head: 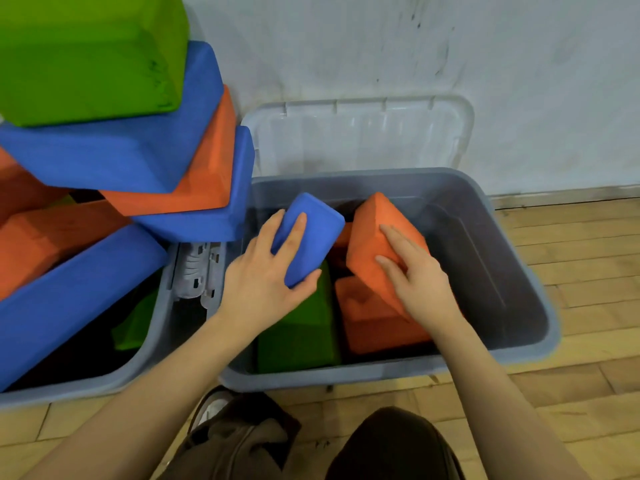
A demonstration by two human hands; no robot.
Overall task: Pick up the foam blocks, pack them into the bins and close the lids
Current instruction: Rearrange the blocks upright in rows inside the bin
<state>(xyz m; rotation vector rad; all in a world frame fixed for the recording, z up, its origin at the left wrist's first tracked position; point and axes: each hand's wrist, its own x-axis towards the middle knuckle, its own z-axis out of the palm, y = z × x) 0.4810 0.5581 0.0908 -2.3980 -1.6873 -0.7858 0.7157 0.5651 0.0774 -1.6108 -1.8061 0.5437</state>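
My left hand (268, 275) grips a blue foam block (313, 230), held tilted inside the right grey bin (519, 258). Over the same bin, my right hand (420, 282) holds an orange foam block (374, 233), also tilted. Beneath them a green block (301, 334) and another orange block (367, 320) lie on the bin's floor. The bin's clear lid (360, 136) stands open against the wall. The left grey bin (152, 344) is heaped with green (86, 53), blue (114, 150) and orange (207, 168) blocks piled well above its rim.
A white wall rises right behind the bins. Wooden floor (571, 271) spreads to the right and front. A grey latch part (199, 268) sits between the two bins. My knees in dark trousers (391, 448) are at the bottom edge.
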